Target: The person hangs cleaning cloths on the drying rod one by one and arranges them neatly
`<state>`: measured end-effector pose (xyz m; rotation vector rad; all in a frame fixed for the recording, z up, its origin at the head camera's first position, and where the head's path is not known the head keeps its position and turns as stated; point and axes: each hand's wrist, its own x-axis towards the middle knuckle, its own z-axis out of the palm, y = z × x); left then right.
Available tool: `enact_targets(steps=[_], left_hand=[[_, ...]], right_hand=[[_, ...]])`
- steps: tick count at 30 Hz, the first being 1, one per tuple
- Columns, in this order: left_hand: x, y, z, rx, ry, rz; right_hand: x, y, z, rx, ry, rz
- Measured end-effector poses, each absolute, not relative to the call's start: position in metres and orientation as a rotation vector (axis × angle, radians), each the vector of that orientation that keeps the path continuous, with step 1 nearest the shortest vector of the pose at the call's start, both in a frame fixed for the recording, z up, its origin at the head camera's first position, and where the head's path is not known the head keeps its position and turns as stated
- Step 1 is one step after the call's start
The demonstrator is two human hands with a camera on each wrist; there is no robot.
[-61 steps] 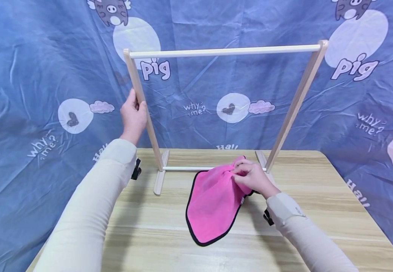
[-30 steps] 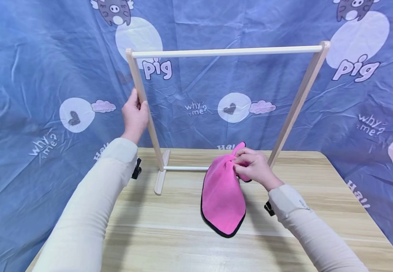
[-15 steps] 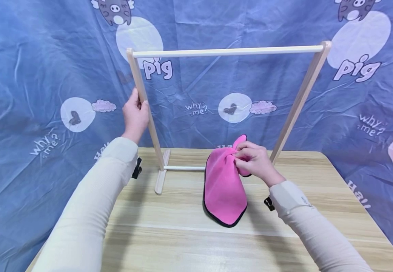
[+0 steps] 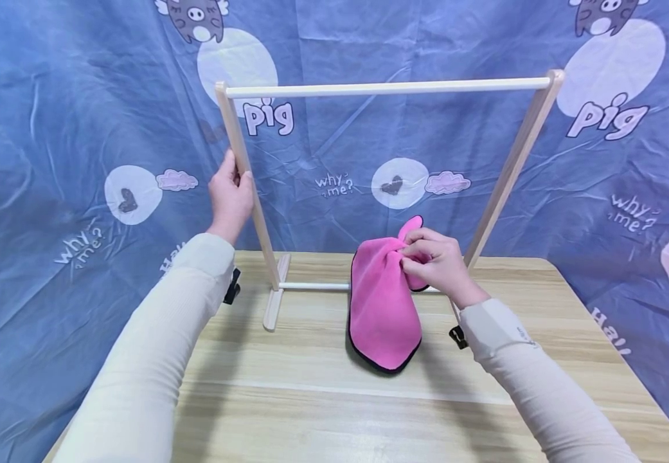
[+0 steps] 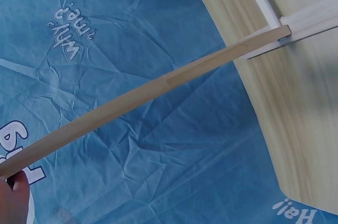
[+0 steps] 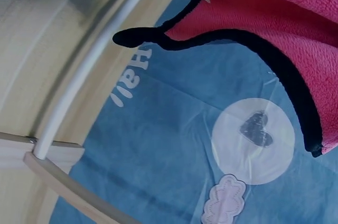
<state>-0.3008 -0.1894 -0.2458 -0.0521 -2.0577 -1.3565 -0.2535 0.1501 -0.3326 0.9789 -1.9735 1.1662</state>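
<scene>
A pink cloth with black edging hangs bunched from my right hand, which pinches it near its top between thumb and fingers. In the right wrist view the fluffy cloth shows its black border and a small white tag; the hand is out of that view. My left hand grips the left post of a wooden rack about midway up. The left wrist view shows the post running down to its foot, with the thumb at the corner. The cloth hides part of the rack's lower rail.
The rack stands on a light wood table, near its back edge. A blue printed curtain hangs behind and to both sides. Black buckles show at both wrists.
My right hand has lifted the pink cloth upward, so its lower end has risen and it hangs narrower. The left hand keeps its grip on the post.
</scene>
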Motion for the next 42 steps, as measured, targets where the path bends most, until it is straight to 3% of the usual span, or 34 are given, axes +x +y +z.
enact_targets(steps=[42], left_hand=[[-0.302,-0.19,-0.248,-0.054,-2.056,-1.349]], right_hand=[[-0.27,0.156,-0.275,1.074,-1.839,1.024]])
